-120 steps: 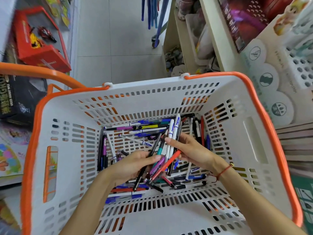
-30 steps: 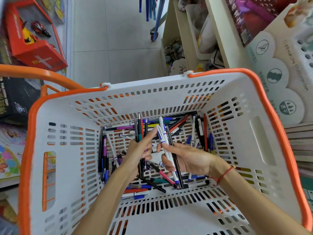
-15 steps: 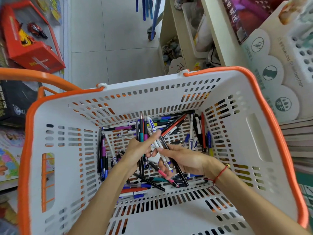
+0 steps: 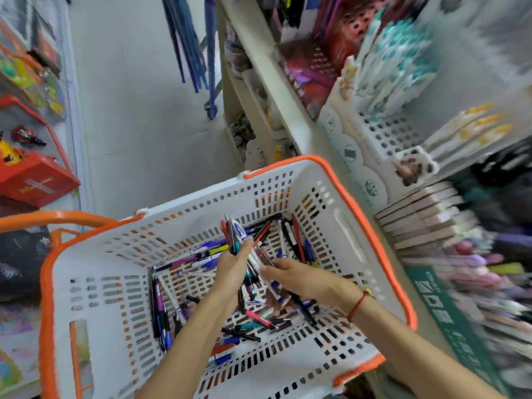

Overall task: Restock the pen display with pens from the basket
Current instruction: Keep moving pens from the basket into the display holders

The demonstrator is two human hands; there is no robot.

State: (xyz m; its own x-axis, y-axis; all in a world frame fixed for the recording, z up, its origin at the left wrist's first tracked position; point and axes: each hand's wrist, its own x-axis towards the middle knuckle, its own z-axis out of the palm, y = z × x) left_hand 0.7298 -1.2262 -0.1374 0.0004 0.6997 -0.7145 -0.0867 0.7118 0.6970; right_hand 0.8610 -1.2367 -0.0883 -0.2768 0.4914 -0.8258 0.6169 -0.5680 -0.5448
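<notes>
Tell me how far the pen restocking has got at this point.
Early stage. Done: a bundle of pens is gathered, held by the left hand, with the right hand beside it on some of them. In hand: both hands sit over the basket. Left: nothing from this bundle has reached the pen display, and many loose pens lie on the basket floor.

Nothing here reads clearly. The green sign at the lower right carries white characters too smeared to make out, and the round printed emblems on the white pen display at centre right are illegible.
</notes>
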